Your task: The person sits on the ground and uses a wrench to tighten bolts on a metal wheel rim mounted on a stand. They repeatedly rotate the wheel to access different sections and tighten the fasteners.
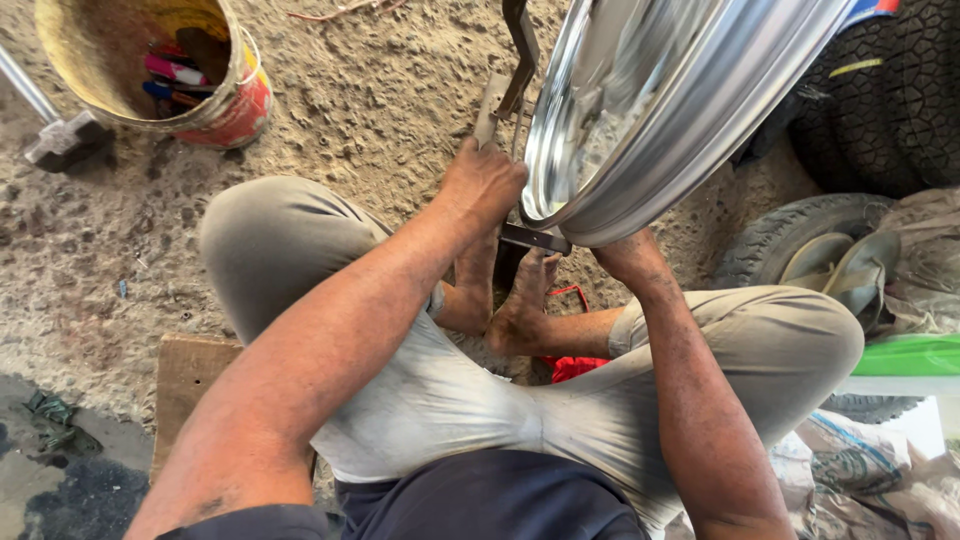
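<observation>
I sit low with my knees spread, bare feet (505, 300) together on the sandy ground. A shiny chrome wheel rim (660, 110) stands on edge in front of me, held in a dark metal stand (520, 60). My left hand (483, 185) is closed on the stand's bar at the rim's lower left edge. My right hand (630, 255) reaches under the rim's lowest part, and its fingers are hidden behind the rim. A flat dark bar (535, 238) runs between both hands, just above my toes.
A worn bucket (165, 65) with tools inside stands at the upper left, a hammer (60, 135) beside it. Tyres (890, 90) are stacked at the right, another tyre (790, 235) lies below them. A wooden board (190, 375) lies under my left thigh. Red cloth (575, 365) lies by my feet.
</observation>
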